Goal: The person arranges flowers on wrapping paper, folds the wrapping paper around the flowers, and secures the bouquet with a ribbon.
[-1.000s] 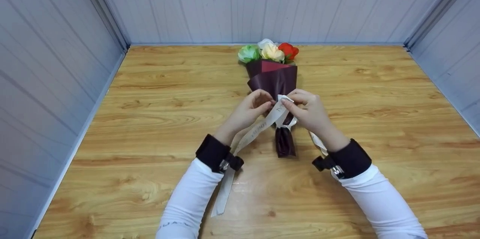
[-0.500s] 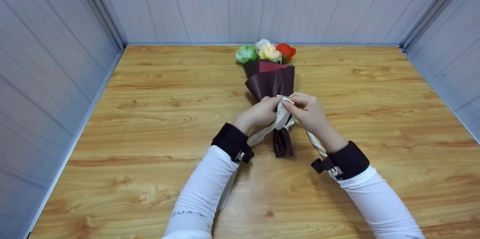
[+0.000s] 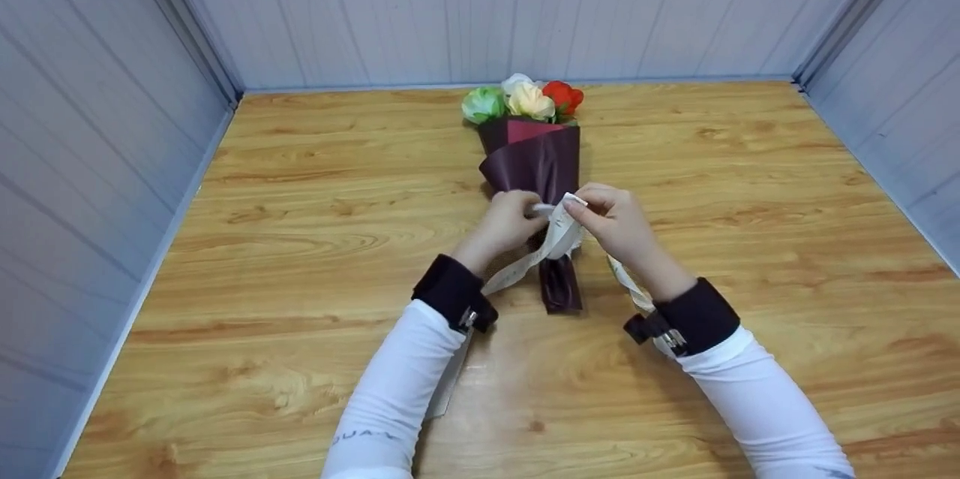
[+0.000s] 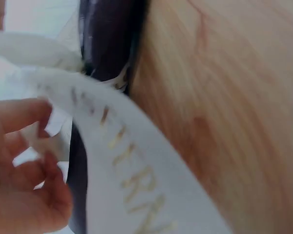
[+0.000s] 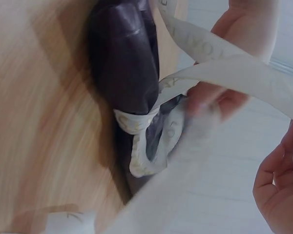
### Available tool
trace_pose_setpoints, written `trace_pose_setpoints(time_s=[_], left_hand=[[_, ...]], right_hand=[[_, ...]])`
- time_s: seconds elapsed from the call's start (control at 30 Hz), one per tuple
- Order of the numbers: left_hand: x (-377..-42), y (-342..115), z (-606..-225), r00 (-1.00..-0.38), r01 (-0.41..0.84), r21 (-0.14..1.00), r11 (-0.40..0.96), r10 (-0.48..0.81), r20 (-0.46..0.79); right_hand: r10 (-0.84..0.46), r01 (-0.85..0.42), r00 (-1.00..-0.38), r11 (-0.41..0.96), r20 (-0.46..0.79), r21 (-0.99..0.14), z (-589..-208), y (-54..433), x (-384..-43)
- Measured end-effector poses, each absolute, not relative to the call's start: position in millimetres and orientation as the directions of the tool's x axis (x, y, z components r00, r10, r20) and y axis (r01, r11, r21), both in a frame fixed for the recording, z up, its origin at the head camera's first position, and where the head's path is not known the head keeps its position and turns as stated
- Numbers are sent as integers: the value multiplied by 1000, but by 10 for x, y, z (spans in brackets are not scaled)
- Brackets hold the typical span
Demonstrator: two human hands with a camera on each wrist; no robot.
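A bouquet (image 3: 534, 160) in dark maroon wrapping lies on the table, its artificial flowers at the far end. A cream ribbon (image 3: 561, 235) with gold lettering is tied round its stem; the right wrist view shows the knot and a small loop. My right hand (image 3: 611, 220) pinches a folded length of this ribbon above the stem. My left hand (image 3: 510, 224), left of the stem with fingers curled, pinches a white stretch of ribbon at its fingertips. In the left wrist view a broad ribbon length (image 4: 132, 161) passes in front of the left hand (image 4: 24, 170).
The wood-grain table (image 3: 315, 186) is bounded by pale panel walls (image 3: 480, 13) at the back and sides. One ribbon tail (image 3: 450, 381) runs under the left forearm; the other tail (image 3: 631, 285) hangs beside the right wrist.
My left hand first moved in to the ribbon by the right hand, then drew back slightly left with a white stretch at its fingertips. My right hand keeps its pinch in nearly the same place.
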State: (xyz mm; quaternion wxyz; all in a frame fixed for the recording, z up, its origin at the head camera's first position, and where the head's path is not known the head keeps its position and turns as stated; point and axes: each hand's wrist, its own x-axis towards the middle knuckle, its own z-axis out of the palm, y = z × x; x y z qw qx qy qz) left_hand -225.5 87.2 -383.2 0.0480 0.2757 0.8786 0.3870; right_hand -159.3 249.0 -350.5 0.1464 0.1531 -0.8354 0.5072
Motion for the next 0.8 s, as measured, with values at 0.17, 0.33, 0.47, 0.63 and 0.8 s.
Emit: trace_pose_setpoints(time_s=[0.17, 0.33, 0.47, 0.63, 0.8], left_hand=[[-2250, 728, -3709, -938, 153, 975, 161, 333, 93], [-2218, 554, -3457, -984, -52, 954, -296, 181, 3], [-2148, 396, -3280, -991, -48, 858, -512, 129, 22], [-2052, 226, -3093, -995, 54, 751, -658, 32, 99], [-1942, 62, -2887, -984, 163, 640, -751, -78, 160]], right_hand=[[-59, -367, -920, 474, 387, -800, -3541, 2505, -1618], [50, -289, -931, 502, 361, -815, -3556, 2547, -1639], [94, -244, -937, 510, 336, -825, -3576, 2587, -1667], [104, -218, -945, 507, 310, -834, -3603, 2608, -1686], [106, -201, -949, 524, 298, -828, -3627, 2628, -1707]])
